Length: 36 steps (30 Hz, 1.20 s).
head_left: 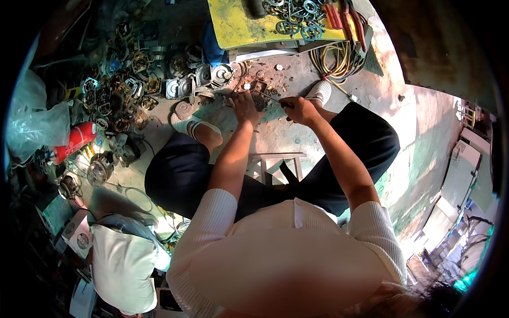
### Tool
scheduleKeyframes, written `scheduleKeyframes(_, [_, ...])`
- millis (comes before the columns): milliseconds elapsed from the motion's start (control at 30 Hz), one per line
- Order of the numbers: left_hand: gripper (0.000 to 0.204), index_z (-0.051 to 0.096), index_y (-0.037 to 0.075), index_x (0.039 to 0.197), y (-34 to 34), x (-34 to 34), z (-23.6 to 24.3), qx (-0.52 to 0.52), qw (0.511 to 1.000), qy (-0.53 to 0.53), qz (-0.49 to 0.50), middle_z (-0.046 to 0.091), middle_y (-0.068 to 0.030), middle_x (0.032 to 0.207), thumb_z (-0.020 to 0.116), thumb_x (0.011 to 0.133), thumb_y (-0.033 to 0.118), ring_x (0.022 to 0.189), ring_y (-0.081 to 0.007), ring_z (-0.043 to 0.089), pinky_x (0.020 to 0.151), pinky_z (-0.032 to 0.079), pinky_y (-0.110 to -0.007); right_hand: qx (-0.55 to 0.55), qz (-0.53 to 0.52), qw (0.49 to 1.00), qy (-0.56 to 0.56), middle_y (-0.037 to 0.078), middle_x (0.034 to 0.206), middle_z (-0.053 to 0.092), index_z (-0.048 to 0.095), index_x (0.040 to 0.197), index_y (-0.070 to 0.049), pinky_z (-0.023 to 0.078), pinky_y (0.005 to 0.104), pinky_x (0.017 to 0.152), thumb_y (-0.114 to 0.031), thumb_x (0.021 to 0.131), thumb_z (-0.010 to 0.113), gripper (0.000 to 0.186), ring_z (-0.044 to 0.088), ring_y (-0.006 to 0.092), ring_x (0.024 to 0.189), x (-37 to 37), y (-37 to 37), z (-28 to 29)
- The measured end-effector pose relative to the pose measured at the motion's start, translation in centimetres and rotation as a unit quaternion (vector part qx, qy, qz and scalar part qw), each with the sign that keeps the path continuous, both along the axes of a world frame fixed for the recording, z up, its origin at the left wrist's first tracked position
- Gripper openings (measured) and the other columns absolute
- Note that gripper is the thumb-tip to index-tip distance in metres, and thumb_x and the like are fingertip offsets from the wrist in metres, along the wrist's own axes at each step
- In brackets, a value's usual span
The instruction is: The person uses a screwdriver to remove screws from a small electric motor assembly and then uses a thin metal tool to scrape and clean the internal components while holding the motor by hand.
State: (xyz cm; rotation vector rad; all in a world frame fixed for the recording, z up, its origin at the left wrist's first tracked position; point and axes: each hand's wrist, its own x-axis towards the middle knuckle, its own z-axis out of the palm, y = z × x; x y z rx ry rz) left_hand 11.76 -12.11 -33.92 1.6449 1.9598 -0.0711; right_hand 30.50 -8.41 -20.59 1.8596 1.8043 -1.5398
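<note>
My left hand [244,104] reaches down to the floor between my feet and presses on a small dark rusty metal part [260,94]. My right hand [298,108] is closed around a thin tool [273,99] whose tip points left at that part. Both hands are close together over a patch of rusty debris on the concrete floor [281,74]. I sit on a low stool [278,164] with my knees apart.
A heap of motor housings and metal parts [138,79] lies to the left, with a red cylinder [74,140] and a small fan [119,148]. A yellow board [238,26] with metal rings, red-handled pliers [344,16] and coiled cable [336,61] lies ahead. White bags sit lower left.
</note>
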Motion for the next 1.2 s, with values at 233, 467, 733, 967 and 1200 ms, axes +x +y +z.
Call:
scheduleKeyframes(233, [0.095, 0.034, 0.01, 0.136, -0.2, -2.7, 0.8, 0.009, 1.0, 0.01, -0.013, 0.047, -0.0147, 0.13, 0.086, 0.061, 0.036, 0.123, -0.0342, 0.047, 0.116, 0.015, -0.055, 0.089, 0.031, 0.995, 0.021, 0.017, 0.096, 0.07, 0.068, 0.116, -0.017, 0.053, 0.0405, 0.084, -0.025, 0.084, 0.055, 0.036, 0.068, 0.033, 0.089, -0.5, 0.1, -0.8])
scheduleKeyframes(467, [0.092, 0.037, 0.011, 0.128, -0.6, -1.6, -0.3, 0.066, 0.997, 0.023, -0.044, 0.048, -0.0124, 0.122, 0.089, 0.055, 0.031, 0.114, -0.0341, 0.051, 0.115, 0.019, -0.057, 0.105, 0.082, 0.991, -0.026, 0.017, 0.1, 0.07, 0.067, 0.118, -0.015, 0.052, 0.0392, 0.084, -0.024, 0.084, 0.057, 0.036, 0.067, 0.0333, 0.092, -0.8, 0.5, -2.5])
scheduleKeyframes(733, [0.086, 0.038, 0.012, 0.123, -0.8, -1.4, -1.0, 0.088, 0.995, 0.014, -0.035, 0.048, -0.0127, 0.118, 0.089, 0.055, 0.028, 0.113, -0.0356, 0.05, 0.114, 0.018, -0.058, 0.071, 0.076, 0.994, -0.02, 0.015, 0.101, 0.07, 0.067, 0.118, -0.014, 0.052, 0.0375, 0.084, -0.022, 0.085, 0.057, 0.036, 0.068, 0.0319, 0.092, -0.8, 1.5, -1.3])
scheduleKeyframes(967, [0.084, 0.039, 0.012, 0.121, -1.0, -1.3, -1.3, 0.105, 0.994, 0.018, -0.033, 0.048, -0.0119, 0.113, 0.089, 0.054, 0.026, 0.11, -0.0352, 0.05, 0.113, 0.02, -0.059, 0.09, 0.097, 0.991, -0.022, 0.017, 0.101, 0.07, 0.07, 0.11, -0.016, 0.052, 0.0402, 0.086, -0.018, 0.079, 0.055, 0.034, 0.067, 0.0334, 0.095, -1.8, 1.7, -1.3])
scheduleKeyframes(1200, [0.067, 0.043, 0.012, 0.13, -1.3, -1.4, -2.6, 0.168, 0.984, 0.045, -0.047, 0.051, -0.0122, 0.114, 0.076, 0.072, 0.021, 0.105, -0.0357, 0.053, 0.113, 0.022, -0.059, 0.031, 0.28, 0.956, -0.079, 0.021, 0.073, 0.068, 0.068, 0.072, 0.001, 0.055, 0.0397, 0.067, -0.013, 0.07, 0.054, 0.02, 0.069, 0.0322, 0.069, -4.0, 7.3, -1.9])
